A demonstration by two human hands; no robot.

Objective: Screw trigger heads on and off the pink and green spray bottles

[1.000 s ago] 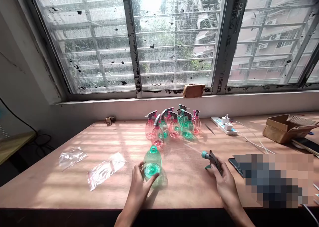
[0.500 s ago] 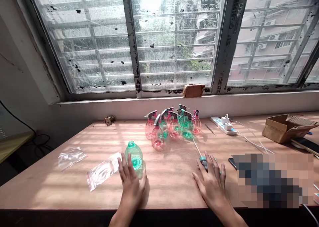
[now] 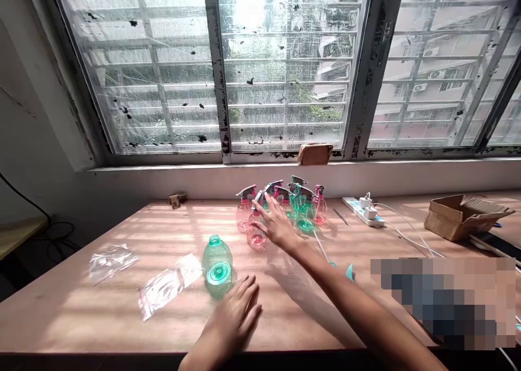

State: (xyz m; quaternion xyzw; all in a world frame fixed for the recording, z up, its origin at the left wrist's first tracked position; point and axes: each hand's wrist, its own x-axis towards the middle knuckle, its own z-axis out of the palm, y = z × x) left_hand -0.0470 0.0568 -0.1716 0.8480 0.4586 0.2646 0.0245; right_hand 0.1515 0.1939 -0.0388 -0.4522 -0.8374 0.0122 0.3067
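My left hand (image 3: 235,316) lies on the table near the front edge, fingers stretched out, just below and to the right of a green bottle body (image 3: 217,268) with no spray head on it. My right hand (image 3: 279,227) reaches across to the group of spray bottles. Its fingers are apart at the head of the front pink spray bottle (image 3: 256,239), partly covering it; whether they touch it I cannot tell. Behind stand several more, among them a green spray bottle (image 3: 305,216) and a pink spray bottle (image 3: 244,213). A green spray head (image 3: 350,273) shows beyond my right forearm, which hides part of it.
Two clear plastic bags, one a zip bag (image 3: 169,284) and the other a crumpled bag (image 3: 112,262), lie on the left. On the right are a white power strip (image 3: 362,212) with cables, an open cardboard box (image 3: 451,219) and a blurred patch.
My right hand has left the spray head on the right and moved forward and left to the spray bottles. My left hand has come away from the green bottle toward the lower right.
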